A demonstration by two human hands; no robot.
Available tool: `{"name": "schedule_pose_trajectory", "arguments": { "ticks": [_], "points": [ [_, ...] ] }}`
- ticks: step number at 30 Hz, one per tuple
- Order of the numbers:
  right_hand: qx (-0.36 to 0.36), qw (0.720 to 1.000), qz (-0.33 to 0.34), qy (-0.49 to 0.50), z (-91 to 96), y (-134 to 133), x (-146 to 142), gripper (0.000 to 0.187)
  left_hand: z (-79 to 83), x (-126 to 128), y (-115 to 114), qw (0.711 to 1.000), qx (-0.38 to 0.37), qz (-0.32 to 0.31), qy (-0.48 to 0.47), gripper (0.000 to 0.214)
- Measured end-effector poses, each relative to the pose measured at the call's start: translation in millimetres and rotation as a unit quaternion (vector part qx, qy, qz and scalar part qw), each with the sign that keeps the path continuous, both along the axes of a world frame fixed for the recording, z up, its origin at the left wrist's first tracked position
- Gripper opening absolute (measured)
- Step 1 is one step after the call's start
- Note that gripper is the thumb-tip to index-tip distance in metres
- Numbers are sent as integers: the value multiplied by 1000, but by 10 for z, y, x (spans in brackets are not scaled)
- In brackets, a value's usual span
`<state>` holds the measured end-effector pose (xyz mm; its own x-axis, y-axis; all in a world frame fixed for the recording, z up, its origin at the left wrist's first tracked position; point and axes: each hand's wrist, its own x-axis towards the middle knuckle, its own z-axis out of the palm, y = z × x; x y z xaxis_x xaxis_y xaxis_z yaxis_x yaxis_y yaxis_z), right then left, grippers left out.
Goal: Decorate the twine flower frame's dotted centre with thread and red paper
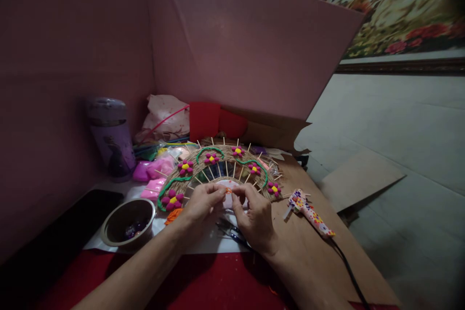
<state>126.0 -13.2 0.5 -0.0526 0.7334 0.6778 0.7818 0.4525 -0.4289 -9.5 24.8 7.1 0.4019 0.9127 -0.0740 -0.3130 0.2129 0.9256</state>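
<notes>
My left hand (205, 201) and my right hand (256, 213) meet in the middle, fingertips pinched close together on a small orange piece (228, 190). Its material is too small to make out. Just beyond them stands a woven twine fan shape (225, 155) with thin sticks poking out, decorated with magenta flowers (212, 158) with yellow centres and green wavy strands (178, 180). An orange bundle (173, 216) lies beside my left wrist. Dark-handled scissors (232, 232) rest under my right hand, partly hidden by it.
A brown bowl (109, 225) with dark shiny bits stands left, near a purple tumbler (112, 140). Pink packets (154, 189) lie behind. At right, a flower-patterned glue gun (310, 213) trails a black cord (347, 264) over brown board. Pink panels (232, 43) rise behind.
</notes>
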Motion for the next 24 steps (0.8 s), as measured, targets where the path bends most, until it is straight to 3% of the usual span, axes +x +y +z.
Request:
{"name": "schedule_pose_trajectory", "arguments": {
  "ticks": [12, 15, 17, 19, 21, 23, 24],
  "points": [
    [11, 999, 14, -32, -7, 1, 13, 13, 23, 20, -13, 992, 86, 42, 84, 27],
    [-21, 999, 16, 22, -17, 19, 9, 12, 33, 25, -8, 983, 121, 56, 124, 21],
    [-81, 989, 34, 122, -12, 40, 4, 12, 25, 29, -5, 971, 168, 78, 153, 15],
    [-184, 942, 80, 268, 7, 69, 5, 16, 9, 32, -1, 954, 219, 94, 183, 14],
    [-290, 854, 138, 409, 37, 97, 19, 19, -4, 31, 3, 943, 244, 99, 205, 15],
    [-338, 777, 172, 502, 65, 118, 40, 17, -6, 26, 8, 943, 237, 101, 209, 17],
    [-337, 762, 175, 525, 74, 125, 50, 17, -3, 23, 9, 947, 224, 103, 207, 19]
  ]
}}
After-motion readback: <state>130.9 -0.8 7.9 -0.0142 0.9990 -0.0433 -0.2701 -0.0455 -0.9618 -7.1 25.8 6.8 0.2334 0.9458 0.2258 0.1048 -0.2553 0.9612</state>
